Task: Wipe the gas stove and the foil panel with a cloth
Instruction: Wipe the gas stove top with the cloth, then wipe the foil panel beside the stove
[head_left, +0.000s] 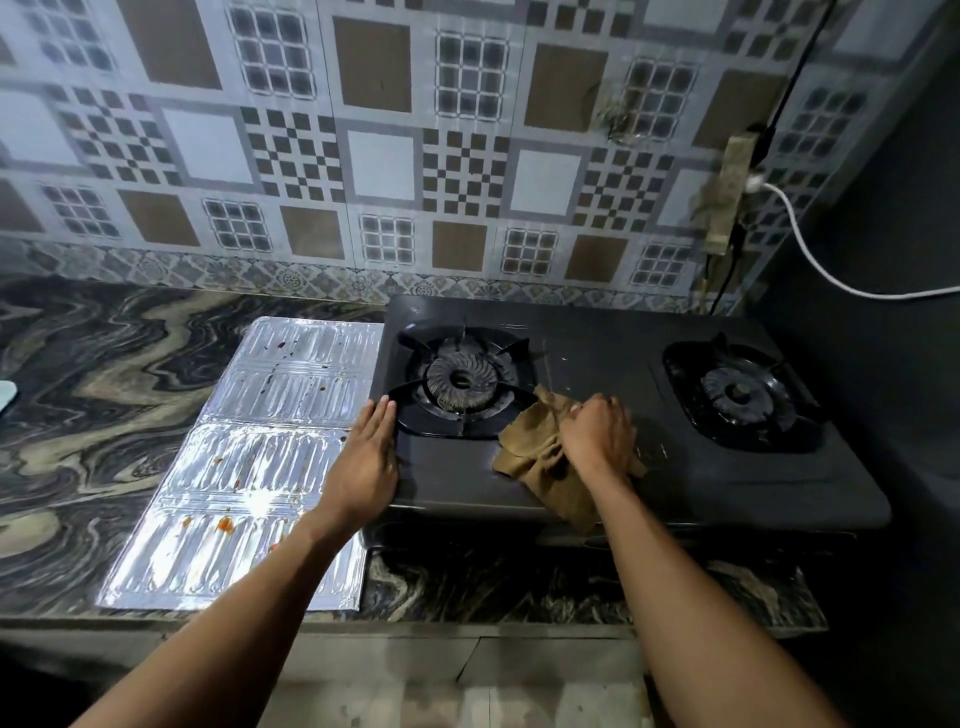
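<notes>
The right hand (597, 431) has its fingers curled around a bunched brown cloth (524, 447) and presses it down on the top of the black gas stove (587, 343). The cloth spreads out under this hand and to its left, and one corner hangs over the front edge of the stove, below the wrist. The left hand (371, 452) lies flat, with the fingers straight and close together, on the left edge of the stove; it holds nothing. Just beyond the fingertips of the left hand, and between the two hands, is the left burner (460, 379). The right burner (740, 392) is to the right of the right hand, well apart from it. To the left of the left hand the foil panel (260, 467) lies flat on the marbled worktop (104, 389), touching the side of the stove, with orange and dark stains on it. Far beyond the right hand, a power strip (727, 192) with a white cable (810, 260) hangs on the tiled wall (384, 166).
</notes>
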